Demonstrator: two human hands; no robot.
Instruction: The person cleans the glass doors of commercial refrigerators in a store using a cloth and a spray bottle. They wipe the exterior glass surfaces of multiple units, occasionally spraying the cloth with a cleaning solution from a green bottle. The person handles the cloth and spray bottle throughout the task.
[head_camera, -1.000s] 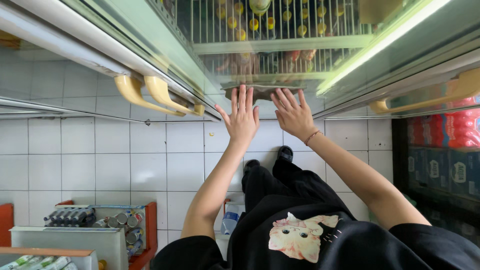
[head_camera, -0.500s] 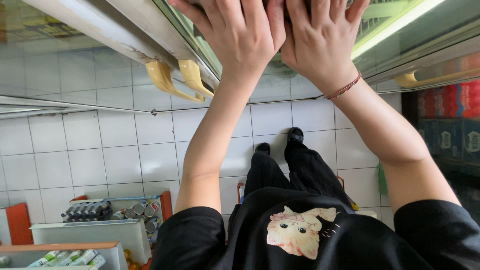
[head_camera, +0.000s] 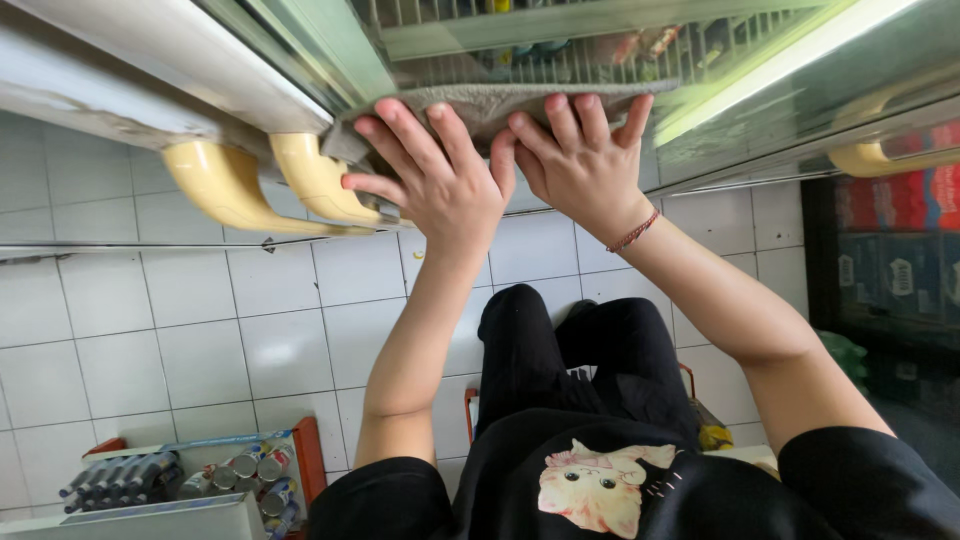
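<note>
While both hands press flat on a grey cloth (head_camera: 500, 105), the fingers are spread and the palms lie side by side, thumbs almost touching. The left hand (head_camera: 440, 185) covers the cloth's left end, the right hand (head_camera: 580, 160) its middle; neither closes around it — each just bears down with open fingers. The cloth looks thick and nubbly, like towelling, and it lies against the glass door (head_camera: 330, 50) of a cooler, along the lower edge of the pane. Behind the glass a white wire shelf (head_camera: 560, 65) shows, with blurred goods on it that cannot be made out. Two cream handles (head_camera: 270, 185), smooth, curved and glossy, stick out just left of the left hand. A thin red cord bracelet (head_camera: 635, 232) circles the right wrist.

Below, the floor (head_camera: 200, 340) is square white tile with grey grout. A red crate (head_camera: 300, 450) of cans with metal tops stands at the lower left. A black shirt with a pale cat print (head_camera: 600, 485) and black trousers fill the bottom — stacked red packs (head_camera: 920, 200) sit at the far right.
</note>
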